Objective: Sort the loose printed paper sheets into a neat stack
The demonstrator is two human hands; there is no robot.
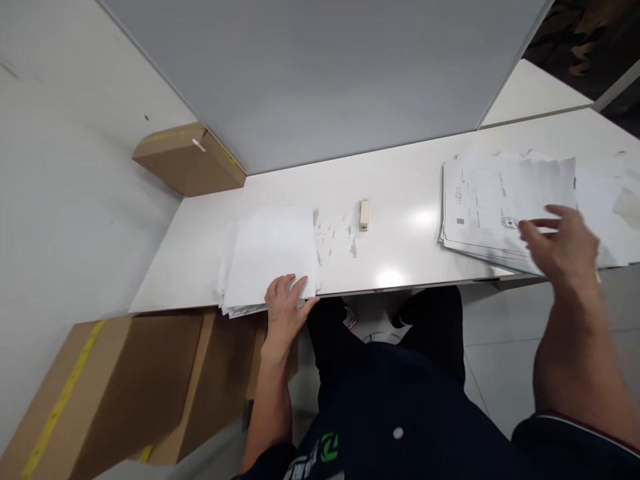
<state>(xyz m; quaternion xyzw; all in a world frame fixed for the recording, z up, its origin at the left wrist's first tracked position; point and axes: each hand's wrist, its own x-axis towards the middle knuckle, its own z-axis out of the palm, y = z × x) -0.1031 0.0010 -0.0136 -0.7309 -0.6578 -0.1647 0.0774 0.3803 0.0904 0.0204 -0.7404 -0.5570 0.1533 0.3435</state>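
A stack of blank white sheets [270, 253] lies at the left of the white desk [400, 220], overhanging its front edge. My left hand [286, 303] rests flat on the stack's near corner, fingers spread and open. At the right lies a pile of printed sheets [500, 200]. My right hand [565, 247] hovers over its near edge, fingers loosely extended and blurred by motion; I see nothing held in it. A small beige stapler [365, 215] stands on the desk between the two piles.
A grey partition panel [320, 73] rises behind the desk. A cardboard box [187, 159] sits at the far left corner. Larger cardboard boxes [115, 387] stand on the floor at lower left. My legs are under the desk.
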